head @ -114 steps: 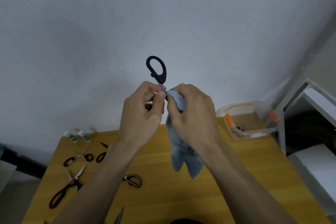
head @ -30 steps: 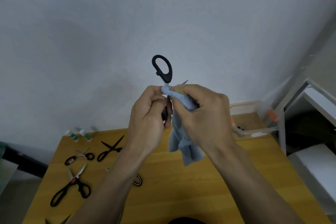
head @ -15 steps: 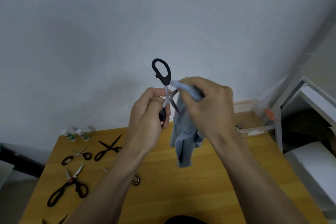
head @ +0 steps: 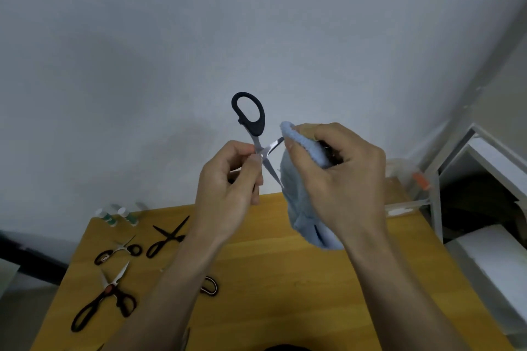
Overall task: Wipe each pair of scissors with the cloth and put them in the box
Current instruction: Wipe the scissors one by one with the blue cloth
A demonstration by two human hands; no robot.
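Nearest on the wooden counter (head: 285, 293), at the left, lie kitchen shears (head: 105, 298) with dark handles and a red pivot. Just right of them a dark handle loop (head: 209, 285) shows from under the left forearm, which hides the rest of that pair. Farther back on the left lie a small pair of scissors (head: 119, 251) and an all-black pair (head: 168, 236), blades spread. At the far left corner by the wall stand two small white-capped bottles (head: 117, 216).

Above the counter, both hands are raised in front of the wall. The left hand (head: 228, 194) has its grip curled around the lower handle of black-handled scissors (head: 255, 134), thumb and fingertips pinching near the pivot; the upper handle loop stands free above. The blades are parted in a cross. The right hand (head: 336, 179) grips a light blue cloth (head: 302, 208), pinching a fold of it over one blade tip, the rest hanging down.

The right hand and cloth cover most of the clear plastic box (head: 405, 205) at the far right of the counter; only its rim and an orange clip (head: 422, 181) show. Beyond it on the right stands a white shelf frame (head: 484, 157).
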